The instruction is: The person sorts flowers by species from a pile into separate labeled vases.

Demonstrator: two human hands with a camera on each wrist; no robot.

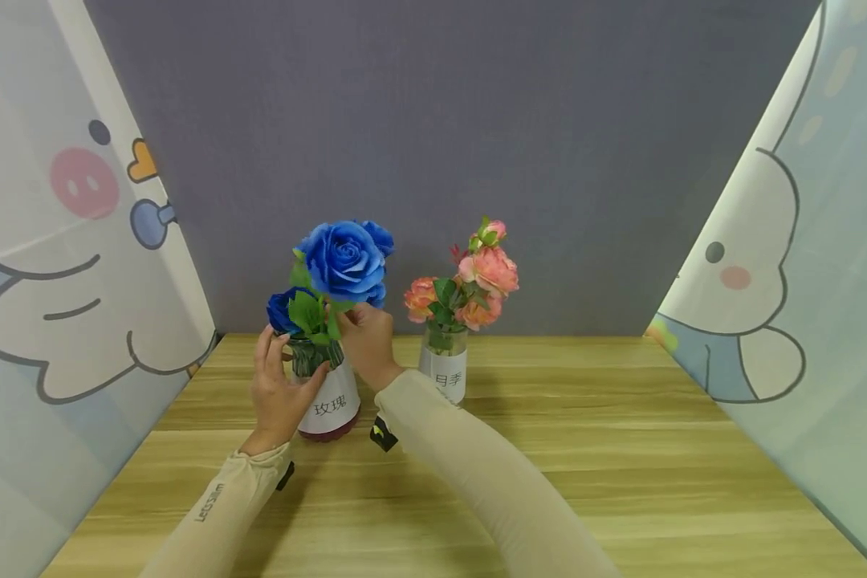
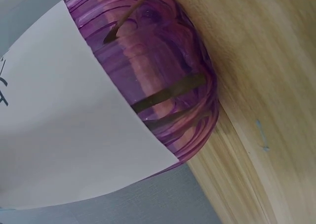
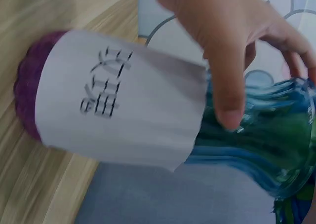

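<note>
A glass vase, purple at its base and blue-green at its neck, wears a white paper label with Chinese characters. My left hand holds it by the neck, thumb on the near side and fingers near the rim, as the right wrist view also shows. Just below a large blue rose, the right hand pinches at the stem, which is mostly hidden by the hand and green leaves. Another, darker blue rose leans out at the vase's left. In the left wrist view the vase's purple base meets the wooden table.
To the right stands a clear vase, also labelled, with pink and orange flowers; the right forearm passes close in front of it. A grey panel closes the table's back, and cartoon-printed curtains hang on both sides.
</note>
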